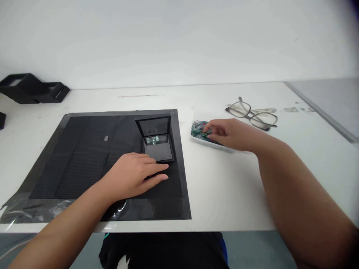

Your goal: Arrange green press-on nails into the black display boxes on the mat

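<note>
My left hand [136, 173] lies open on the black mat, fingers stretched out along the near edge of a black hinged case [159, 161]. The case stands with its lid [154, 126] raised. Across the back of its inside sit a few small pale green pieces [153, 140]. To the right, my right hand [228, 132] reaches into a shallow clear tray [204, 142] of shiny green and dark pieces [198, 128]. Its fingers are curled and closed among them; what lies between the fingertips is hidden.
Eyeglasses [249, 115] lie behind my right forearm. A small grey piece [106, 138] rests on the ribbed black mat [78, 149], whose edges are taped down. Black open boxes [33, 89] stand at the back left. A grey panel [331, 104] is at the right.
</note>
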Demonstrator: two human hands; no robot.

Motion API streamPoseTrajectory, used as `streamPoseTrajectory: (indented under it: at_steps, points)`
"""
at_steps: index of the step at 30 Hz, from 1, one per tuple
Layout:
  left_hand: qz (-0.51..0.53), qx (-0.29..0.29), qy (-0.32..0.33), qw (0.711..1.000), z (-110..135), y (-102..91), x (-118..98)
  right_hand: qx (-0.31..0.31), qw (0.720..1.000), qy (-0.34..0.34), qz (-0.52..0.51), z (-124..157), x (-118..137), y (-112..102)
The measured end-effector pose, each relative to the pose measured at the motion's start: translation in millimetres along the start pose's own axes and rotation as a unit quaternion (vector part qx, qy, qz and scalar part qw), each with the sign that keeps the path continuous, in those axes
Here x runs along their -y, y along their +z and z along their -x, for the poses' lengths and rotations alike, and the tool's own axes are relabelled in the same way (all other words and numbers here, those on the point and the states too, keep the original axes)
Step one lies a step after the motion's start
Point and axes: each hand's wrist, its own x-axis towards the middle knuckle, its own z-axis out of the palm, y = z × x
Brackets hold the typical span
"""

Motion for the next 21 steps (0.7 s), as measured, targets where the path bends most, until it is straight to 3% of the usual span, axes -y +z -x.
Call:
streamPoseTrajectory:
  at_steps: [8,14,21]
  points:
    - [-0.012,-0.056,0.052,0.997,0.4,-2.6,-2.5,-0.021,0.998,-0.017,-0.05,1.8,-11.2,-5.6]
    - [-0.01,-0.054,0.053,0.997,1.3,-2.6,-1.9,-0.053,0.99,-0.055,-0.116,7.1,-10.4,-12.2]
    - [-0.047,-0.095,0.062,0.992,1.2,-2.1,-1.6,-0.084,0.958,-0.123,-0.244,15.6,2.9,-14.4]
